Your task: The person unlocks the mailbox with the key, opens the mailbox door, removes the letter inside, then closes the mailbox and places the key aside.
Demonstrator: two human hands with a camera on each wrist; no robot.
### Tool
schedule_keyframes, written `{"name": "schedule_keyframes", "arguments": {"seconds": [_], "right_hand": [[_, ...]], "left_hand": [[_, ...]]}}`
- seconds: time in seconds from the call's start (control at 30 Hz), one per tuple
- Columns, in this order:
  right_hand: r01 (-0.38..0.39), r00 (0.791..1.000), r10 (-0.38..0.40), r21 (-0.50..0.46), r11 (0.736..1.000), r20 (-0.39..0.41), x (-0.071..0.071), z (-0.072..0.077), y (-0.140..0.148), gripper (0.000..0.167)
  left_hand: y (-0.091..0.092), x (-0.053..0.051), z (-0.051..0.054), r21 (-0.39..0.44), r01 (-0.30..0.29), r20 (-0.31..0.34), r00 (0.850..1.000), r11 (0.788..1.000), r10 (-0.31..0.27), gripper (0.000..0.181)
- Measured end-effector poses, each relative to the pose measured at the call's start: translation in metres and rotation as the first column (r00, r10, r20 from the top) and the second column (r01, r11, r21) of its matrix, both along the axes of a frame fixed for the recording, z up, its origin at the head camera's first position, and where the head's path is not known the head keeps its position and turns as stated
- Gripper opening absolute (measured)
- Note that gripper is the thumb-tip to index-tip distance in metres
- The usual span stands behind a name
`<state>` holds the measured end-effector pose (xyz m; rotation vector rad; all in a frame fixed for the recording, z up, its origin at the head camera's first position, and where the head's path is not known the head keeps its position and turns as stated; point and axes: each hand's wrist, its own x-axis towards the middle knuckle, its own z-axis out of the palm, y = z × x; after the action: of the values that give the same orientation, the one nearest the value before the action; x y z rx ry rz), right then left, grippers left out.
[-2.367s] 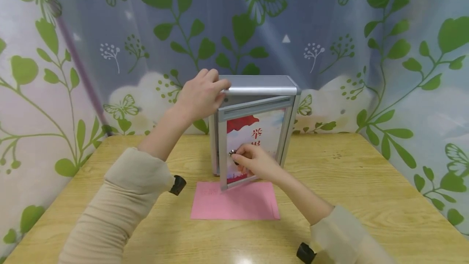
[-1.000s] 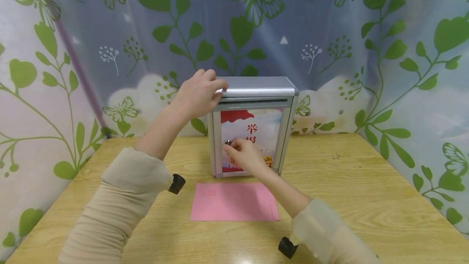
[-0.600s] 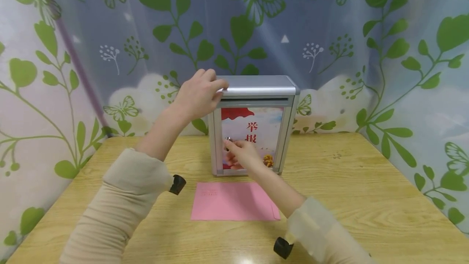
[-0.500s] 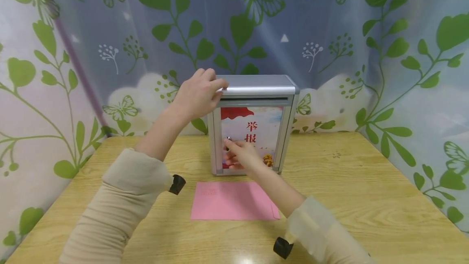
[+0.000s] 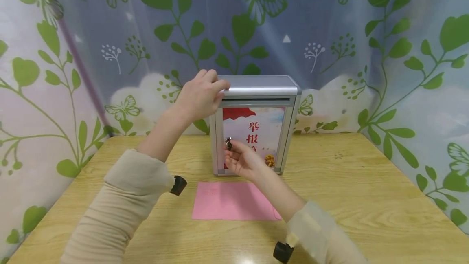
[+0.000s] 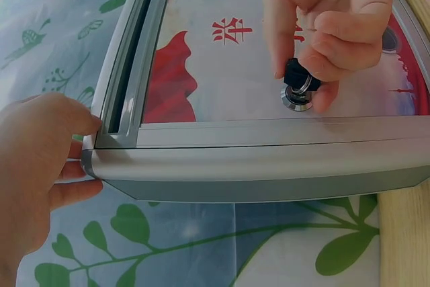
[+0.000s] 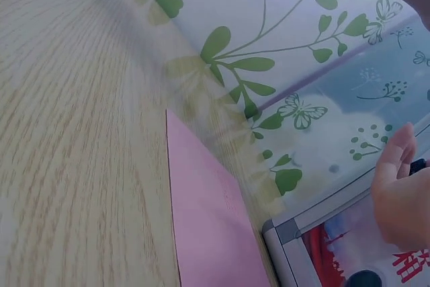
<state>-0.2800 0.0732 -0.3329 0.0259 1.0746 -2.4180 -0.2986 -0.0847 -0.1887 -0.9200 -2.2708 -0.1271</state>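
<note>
A silver metal letter box (image 5: 256,81) with a slot and red lettering on its door (image 5: 269,129) stands upright on the table. The door sits flush in its frame. My left hand (image 5: 202,95) grips the box's top left corner; the left wrist view shows its thumb at the front edge and fingers round the side. At the door's left side, my right hand (image 5: 244,160) pinches a black-headed key (image 6: 302,75) at the round chrome lock (image 6: 295,101). The key's blade is hidden. Just in front of the box lies a pink envelope (image 5: 234,207), flat.
The wood-grain table (image 5: 340,199) extends on both sides of the box. Behind it hangs a leaf-and-butterfly patterned curtain (image 5: 278,23). A black strap piece (image 5: 178,185) sticks out at the left cuff, another black piece (image 5: 283,251) at the right.
The door, ajar at first, has swung in flush with the box. My right hand went with it and has since turned at the key, its fingers now facing up. The left hand stays put.
</note>
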Motion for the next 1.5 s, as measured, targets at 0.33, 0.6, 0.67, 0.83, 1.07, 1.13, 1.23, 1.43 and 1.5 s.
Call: {"name": "schedule_keyframes", "arguments": {"seconds": [0.33,0.6,0.67,0.83,1.07,1.13,1.23,1.43,1.5], "right_hand": [[-0.008,1.000,0.009,0.057,0.998,-0.016,-0.003,0.006,0.001,0.023],[0.013,0.999,-0.015,0.041,0.999,0.036,-0.002,0.006,0.001,0.017],[0.017,0.999,-0.019,0.045,0.999,0.043,-0.003,0.006,0.001,0.015],[0.045,0.997,-0.049,0.075,0.996,0.054,-0.004,0.006,-0.001,0.013],[0.086,0.995,-0.093,0.155,0.984,0.039,-0.004,0.007,-0.004,0.009],[0.093,0.995,-0.099,0.166,0.982,0.031,-0.004,0.008,-0.005,0.008],[0.103,0.994,-0.108,0.183,0.978,0.018,-0.003,0.009,-0.006,0.007],[0.131,0.991,-0.125,0.267,0.955,-0.041,-0.002,0.011,-0.009,0.008],[0.146,0.989,-0.133,0.296,0.944,-0.065,-0.002,0.011,-0.010,0.009]], "left_hand": [[0.000,-0.001,0.002,0.002,-0.006,-0.006,1.000,1.000,0.006,0.021],[0.000,0.000,0.001,-0.002,-0.003,0.000,1.000,1.000,0.003,0.020],[0.000,0.000,0.001,-0.002,-0.006,-0.003,1.000,1.000,0.006,0.020],[0.000,0.000,0.000,-0.003,-0.013,0.002,1.000,1.000,0.013,0.020],[0.000,0.000,-0.001,-0.003,-0.017,-0.006,1.000,1.000,0.017,0.020],[0.000,0.000,-0.001,-0.004,-0.020,-0.008,1.000,1.000,0.020,0.020],[0.000,0.000,-0.001,-0.002,-0.019,-0.011,1.000,1.000,0.019,0.020],[0.000,0.000,-0.002,0.000,-0.017,-0.010,1.000,1.000,0.017,0.021],[0.000,0.000,-0.002,-0.002,-0.019,-0.009,1.000,1.000,0.019,0.022]]}}
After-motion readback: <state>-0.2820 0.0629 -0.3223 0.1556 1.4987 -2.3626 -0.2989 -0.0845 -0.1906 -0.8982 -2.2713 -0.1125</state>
